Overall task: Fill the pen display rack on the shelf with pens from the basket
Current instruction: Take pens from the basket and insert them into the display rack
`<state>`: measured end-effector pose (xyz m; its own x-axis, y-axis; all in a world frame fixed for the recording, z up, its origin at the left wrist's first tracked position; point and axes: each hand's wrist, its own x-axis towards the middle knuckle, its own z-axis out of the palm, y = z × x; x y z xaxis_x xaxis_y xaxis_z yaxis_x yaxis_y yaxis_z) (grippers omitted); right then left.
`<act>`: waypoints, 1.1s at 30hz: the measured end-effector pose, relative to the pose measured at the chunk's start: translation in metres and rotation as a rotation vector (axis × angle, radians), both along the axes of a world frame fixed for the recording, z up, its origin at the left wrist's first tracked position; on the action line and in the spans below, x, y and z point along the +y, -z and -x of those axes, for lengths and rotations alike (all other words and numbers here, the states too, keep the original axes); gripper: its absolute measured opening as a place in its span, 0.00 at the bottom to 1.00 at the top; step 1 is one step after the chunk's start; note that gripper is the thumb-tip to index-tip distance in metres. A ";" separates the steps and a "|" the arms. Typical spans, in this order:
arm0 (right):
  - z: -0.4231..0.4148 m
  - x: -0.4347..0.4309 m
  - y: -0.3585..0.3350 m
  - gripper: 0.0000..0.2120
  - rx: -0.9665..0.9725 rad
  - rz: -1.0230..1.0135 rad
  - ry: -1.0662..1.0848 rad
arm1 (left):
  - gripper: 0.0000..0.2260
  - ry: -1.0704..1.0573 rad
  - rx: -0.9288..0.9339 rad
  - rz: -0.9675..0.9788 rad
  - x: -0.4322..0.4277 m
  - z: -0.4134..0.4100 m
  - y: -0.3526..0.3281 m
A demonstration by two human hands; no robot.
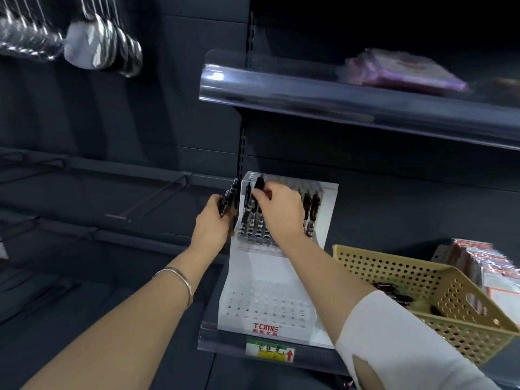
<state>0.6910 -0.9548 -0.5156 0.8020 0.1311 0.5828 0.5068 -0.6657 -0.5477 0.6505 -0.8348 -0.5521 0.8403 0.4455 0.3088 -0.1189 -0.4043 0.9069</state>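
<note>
A: Where does the rack stand?
B: The white pen rack (264,266) sits at the front edge of the lower shelf (219,343). The tan basket (380,266) is just beside it on the right, and the basket's near right corner runs out of the picture.
A: And the hands?
B: They are apart, both up at the rack's upper tier. The left hand (211,218) grips a bundle of black pens (228,198) just off the rack's left side. The pens blur together, so I cannot count them. The right hand (278,204) pinches a single pen (258,184) near its top, over the left rows of holes.
A: Is its tip in a hole?
B: I cannot tell, because the fingers and the standing pens (253,220) below them cover it.
A: How full is the upper tier?
B: Those pens stand at the left, and a few more pens (312,209) stand at the right end. The middle is hidden behind the right hand and wrist. The lower tier shows rows of open holes above a red printed name.
A: What is in the basket?
B: Some dark loose pens (394,295) lie in it, partly covered by the white sleeve (394,342) on the right arm.
A: What else is there?
B: A purple packet (402,71) lies on the upper shelf (337,99), too blurred to read. Shiny spoons (107,43) hang at the top left, also smeared. A stack of packets (484,266) behind the basket is cut off by the right edge.
</note>
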 end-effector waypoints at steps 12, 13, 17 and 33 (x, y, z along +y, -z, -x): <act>-0.017 0.033 0.008 0.12 -0.102 0.495 0.147 | 0.03 0.033 0.007 0.080 0.006 -0.016 0.023; -0.018 0.035 0.010 0.13 -0.097 0.495 0.151 | 0.03 0.033 0.008 0.083 0.007 -0.017 0.025; -0.023 0.037 0.011 0.19 -0.065 0.485 0.157 | 0.04 0.038 0.004 0.120 0.012 -0.020 0.030; -0.011 0.025 0.022 0.14 0.276 0.108 -0.214 | 0.04 0.081 -0.009 0.080 0.009 -0.002 0.015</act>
